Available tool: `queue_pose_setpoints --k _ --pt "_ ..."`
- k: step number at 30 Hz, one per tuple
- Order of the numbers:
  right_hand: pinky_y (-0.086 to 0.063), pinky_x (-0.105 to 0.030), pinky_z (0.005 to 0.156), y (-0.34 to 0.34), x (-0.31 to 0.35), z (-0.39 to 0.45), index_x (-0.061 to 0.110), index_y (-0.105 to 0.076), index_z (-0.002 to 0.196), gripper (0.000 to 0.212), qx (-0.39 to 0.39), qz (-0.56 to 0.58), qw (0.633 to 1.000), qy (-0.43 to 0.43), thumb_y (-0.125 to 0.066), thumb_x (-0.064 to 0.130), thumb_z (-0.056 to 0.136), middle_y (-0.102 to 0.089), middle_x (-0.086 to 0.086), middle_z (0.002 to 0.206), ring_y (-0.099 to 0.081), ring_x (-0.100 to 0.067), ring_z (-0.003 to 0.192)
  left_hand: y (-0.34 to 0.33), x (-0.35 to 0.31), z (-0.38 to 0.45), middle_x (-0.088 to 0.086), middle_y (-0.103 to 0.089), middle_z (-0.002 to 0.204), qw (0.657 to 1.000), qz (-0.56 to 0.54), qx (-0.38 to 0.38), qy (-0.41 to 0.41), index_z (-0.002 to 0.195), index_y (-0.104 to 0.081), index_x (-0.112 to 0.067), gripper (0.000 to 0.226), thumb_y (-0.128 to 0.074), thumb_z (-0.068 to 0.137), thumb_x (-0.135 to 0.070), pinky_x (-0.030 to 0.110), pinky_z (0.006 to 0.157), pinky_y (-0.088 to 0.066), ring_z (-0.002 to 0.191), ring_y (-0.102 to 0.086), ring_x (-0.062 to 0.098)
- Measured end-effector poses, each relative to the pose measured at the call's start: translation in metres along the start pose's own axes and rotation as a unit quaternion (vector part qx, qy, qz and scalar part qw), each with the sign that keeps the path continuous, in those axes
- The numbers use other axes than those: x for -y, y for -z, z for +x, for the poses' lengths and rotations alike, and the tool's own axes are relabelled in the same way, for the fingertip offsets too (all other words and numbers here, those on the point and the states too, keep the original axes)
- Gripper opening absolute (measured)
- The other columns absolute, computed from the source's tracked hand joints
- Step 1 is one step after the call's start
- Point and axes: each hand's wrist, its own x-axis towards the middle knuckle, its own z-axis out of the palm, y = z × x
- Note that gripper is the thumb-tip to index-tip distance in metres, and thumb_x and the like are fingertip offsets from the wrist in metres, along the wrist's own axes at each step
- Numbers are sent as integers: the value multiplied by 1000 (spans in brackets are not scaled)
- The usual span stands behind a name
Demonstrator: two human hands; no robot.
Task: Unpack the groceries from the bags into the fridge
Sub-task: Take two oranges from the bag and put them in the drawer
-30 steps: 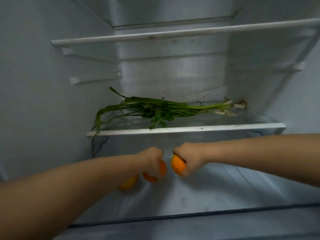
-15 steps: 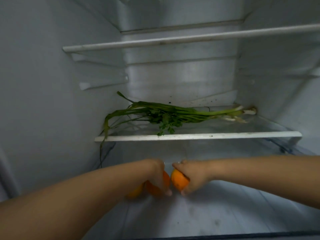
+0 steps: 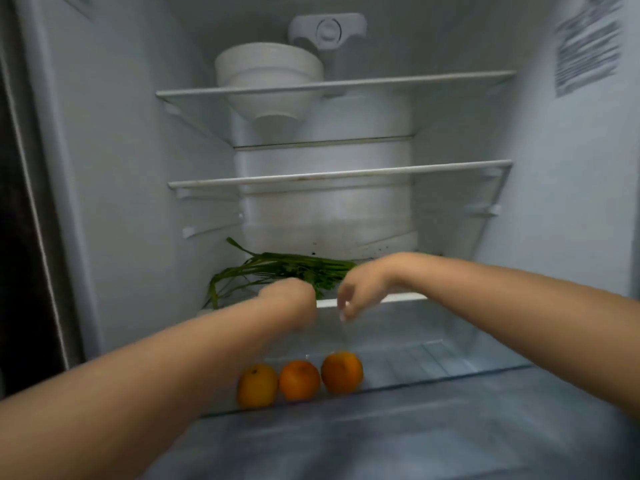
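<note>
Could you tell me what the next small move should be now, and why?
Probably draw both arms out toward the bags: the three oranges sit on the fridge floor, and the left hand and right hand hold nothing.

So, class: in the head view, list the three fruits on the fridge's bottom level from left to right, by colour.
Yellowish orange → deep orange → orange, furthest right.

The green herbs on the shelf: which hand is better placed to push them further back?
Probably the right hand: it hangs open directly before the green herbs. The left hand is lower, its fingers hidden.
</note>
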Motion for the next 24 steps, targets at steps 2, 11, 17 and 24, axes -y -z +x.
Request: queue_pose_setpoints --k 2,11,17,24 --pt "-43 -32 91 2 13 -21 6 -53 125 42 -85 -35 996 11 -53 31 91 -55 -10 131 -52 -27 117 11 0 -20 10 -60 122 1000 -7 -16 18 122 -58 -8 33 -53 91 -17 32 89 -49 112 -58 26" --pt "-44 -29 76 -51 58 -129 5 -65 106 30 -355 14 933 55 -52 23 87 -64 -20 114 -59 -33 105 -8 -13 -187 15 -60 118 972 -103 -165 130 115 -62 -8 29 -49 91 -17 35 79 -46 107 -58 34" --pt "-43 -34 94 -145 114 -211 5 -59 118 33 -365 149 905 162 -52 16 87 -59 -16 125 -54 -30 116 -61 -8 -337 22 -60 117 956 -93 -213 177 109 -67 -7 28 -49 88 -14 41 86 -48 109 -57 41" --pt "-44 -39 95 -240 241 -274 5 -60 115 33 -293 99 907 284 -51 16 86 -58 -17 122 -52 -34 115 -131 24 -507 17 -60 119 938 -119 -144 294 112 -67 -8 29 -51 88 -13 36 87 -47 112 -56 35"
